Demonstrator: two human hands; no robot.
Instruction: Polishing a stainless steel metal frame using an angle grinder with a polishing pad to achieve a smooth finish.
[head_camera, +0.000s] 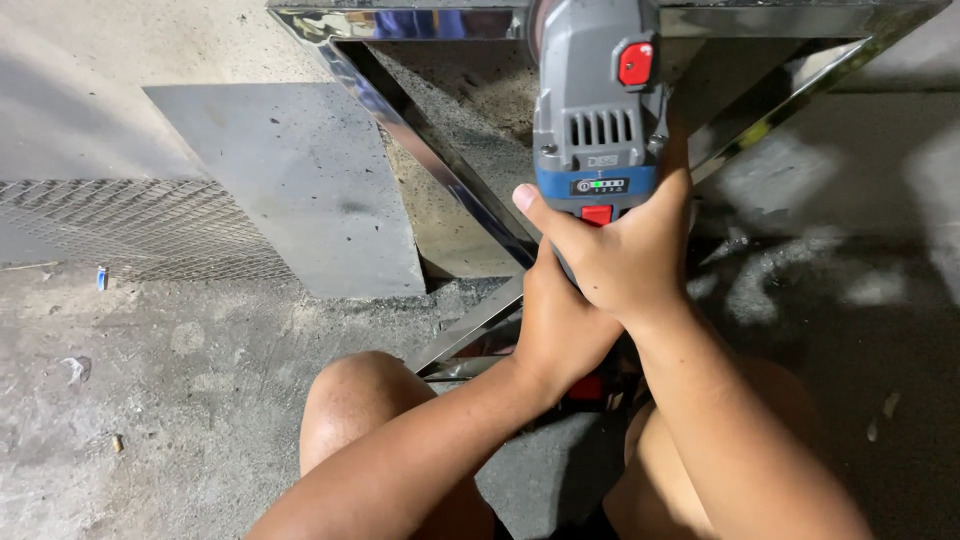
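Observation:
Both my hands grip a cordless power tool (596, 110) with a grey body, a blue band and red buttons. My right hand (628, 250) wraps the tool's handle from the right, thumb across the front. My left hand (556, 330) clasps the handle lower down, just beneath the right hand. The tool points away from me at a polished metal frame (440, 165) whose shiny bars run in diagonals and along the top. The tool's working end is out of view past the upper edge.
A flat grey metal sheet (290, 185) lies left of the frame, with a strip of wire mesh (140, 225) beside it. The concrete floor (170, 400) is dusty with small scraps. My bare knees (355, 400) are below the hands.

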